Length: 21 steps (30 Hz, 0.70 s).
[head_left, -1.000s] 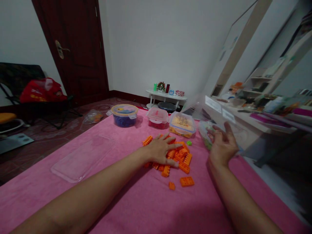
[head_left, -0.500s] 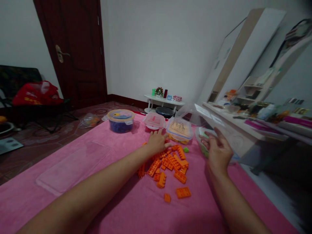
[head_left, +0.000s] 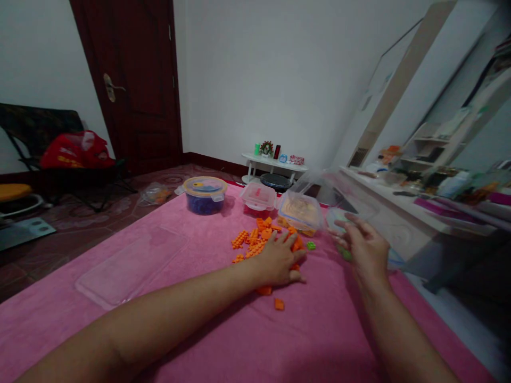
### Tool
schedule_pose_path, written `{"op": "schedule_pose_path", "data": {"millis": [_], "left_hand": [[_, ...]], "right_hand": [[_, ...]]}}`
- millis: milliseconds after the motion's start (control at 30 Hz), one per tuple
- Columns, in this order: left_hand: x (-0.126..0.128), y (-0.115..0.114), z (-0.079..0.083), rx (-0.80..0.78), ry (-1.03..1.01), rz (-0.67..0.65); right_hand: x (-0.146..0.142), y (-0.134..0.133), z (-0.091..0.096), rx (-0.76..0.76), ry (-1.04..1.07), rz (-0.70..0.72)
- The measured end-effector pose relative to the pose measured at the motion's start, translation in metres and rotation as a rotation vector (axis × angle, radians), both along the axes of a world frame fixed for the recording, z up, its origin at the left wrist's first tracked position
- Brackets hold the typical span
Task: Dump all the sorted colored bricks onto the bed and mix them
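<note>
My left hand (head_left: 281,259) lies with fingers spread over a pile of orange building bricks (head_left: 255,247), covering part of it. A loose orange brick (head_left: 279,304) lies nearer to me, and a small green brick (head_left: 311,245) sits just right of the pile. My right hand (head_left: 365,247) grips a clear plastic box (head_left: 315,183), held up and tilted, blurred by motion. Behind that hand, a container with green contents (head_left: 344,252) is partly hidden.
On the pink cloth (head_left: 223,335) stand a round tub of blue pieces (head_left: 205,205), a red-filled box (head_left: 258,199) and a yellow-filled box (head_left: 300,213). A clear flat lid (head_left: 131,268) lies at left. A cluttered desk (head_left: 399,197) borders the right.
My left hand has moved right and toward me, from the back of the orange bricks to on top of them. The bricks are gathered closer together. My right hand keeps hold of the clear box.
</note>
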<state>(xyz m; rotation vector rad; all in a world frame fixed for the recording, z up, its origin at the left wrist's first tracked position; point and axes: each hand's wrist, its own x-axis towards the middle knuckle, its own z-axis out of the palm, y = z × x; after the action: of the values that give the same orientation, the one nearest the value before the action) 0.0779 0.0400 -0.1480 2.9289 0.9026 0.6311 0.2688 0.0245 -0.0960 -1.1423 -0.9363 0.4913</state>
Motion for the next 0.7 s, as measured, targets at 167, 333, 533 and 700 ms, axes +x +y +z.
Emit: {"op": "schedule_pose_path", "data": {"millis": [167, 333, 533, 700], "left_hand": [[-0.015, 0.013, 0.021, -0.249, -0.507, 0.059], [-0.042, 0.047, 0.022, -0.535, -0.901, 0.154], [-0.085, 0.093, -0.017, -0.379, -0.944, 0.388], [-0.095, 0.107, -0.044, -0.523, -1.01, 0.464]], "right_hand": [[0.003, -0.006, 0.015, -0.084, -0.18, -0.052], [0.016, -0.019, 0.037, -0.097, -0.391, -0.196], [0.037, -0.028, 0.05, -0.352, -0.523, -0.07], [0.074, -0.04, 0.042, -0.614, -0.662, 0.155]]}}
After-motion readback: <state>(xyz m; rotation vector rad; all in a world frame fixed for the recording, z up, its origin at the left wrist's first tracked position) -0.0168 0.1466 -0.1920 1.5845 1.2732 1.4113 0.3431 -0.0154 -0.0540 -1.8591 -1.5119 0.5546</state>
